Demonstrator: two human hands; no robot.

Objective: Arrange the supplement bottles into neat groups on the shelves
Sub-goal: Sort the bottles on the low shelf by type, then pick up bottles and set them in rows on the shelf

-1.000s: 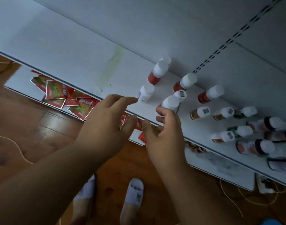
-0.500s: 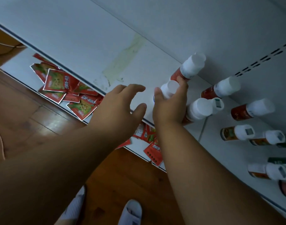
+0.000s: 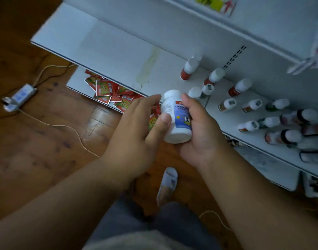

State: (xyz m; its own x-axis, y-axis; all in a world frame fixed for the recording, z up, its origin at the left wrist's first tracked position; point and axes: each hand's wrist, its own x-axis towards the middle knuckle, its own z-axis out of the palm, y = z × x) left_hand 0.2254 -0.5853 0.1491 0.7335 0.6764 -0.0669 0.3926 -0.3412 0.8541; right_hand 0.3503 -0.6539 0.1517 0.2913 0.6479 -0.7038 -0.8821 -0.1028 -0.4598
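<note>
While right hand [image 3: 199, 130] grasps white bottle [image 3: 176, 121] off shelf [image 3: 118, 51], left hand [image 3: 136, 130] only touches label side with thumb, fingers loose. Risk: bottle slips toward floor if grip shifts; returning it could topple bottles [image 3: 216, 76] just beyond grip.

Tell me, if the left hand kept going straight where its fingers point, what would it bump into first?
Probably the white bottle itself: the left hand already has its thumb on it, and the fingers aim up and right past its cap toward the shelf. Depth is hard to judge here.
</note>
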